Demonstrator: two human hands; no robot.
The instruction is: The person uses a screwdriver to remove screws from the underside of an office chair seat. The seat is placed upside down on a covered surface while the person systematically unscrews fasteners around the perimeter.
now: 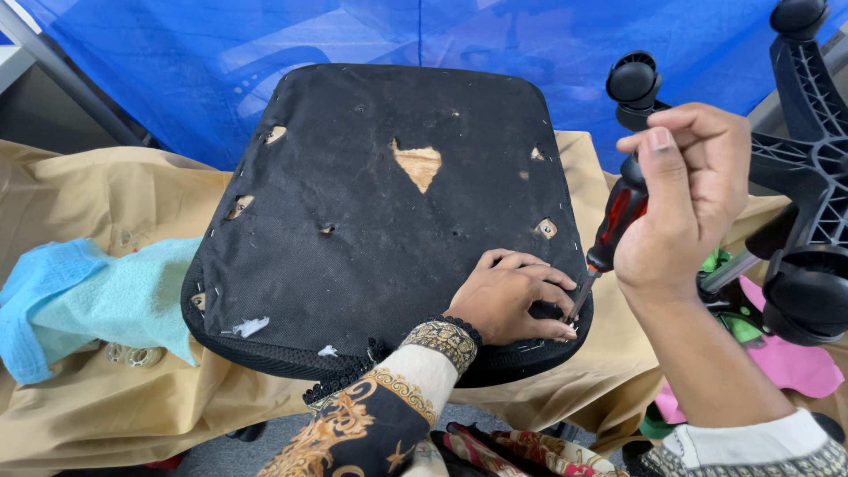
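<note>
While my left hand (511, 305) lies flat, fingers spread, pinning the black fabric near the edge of the upturned seat cushion (380, 221) | my right hand (685, 199) is wrapped round the red-and-black screwdriver (611, 231), tip angled down beside my left fingertips for leverage | cushion rests on tan cloth (106, 415) over the worktop | chair base (808, 177) at right.

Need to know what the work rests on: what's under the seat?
The seat lies upside down on tan cloth; a blue towel sits at its left edge. Whatever supports the cloth is covered.
</note>
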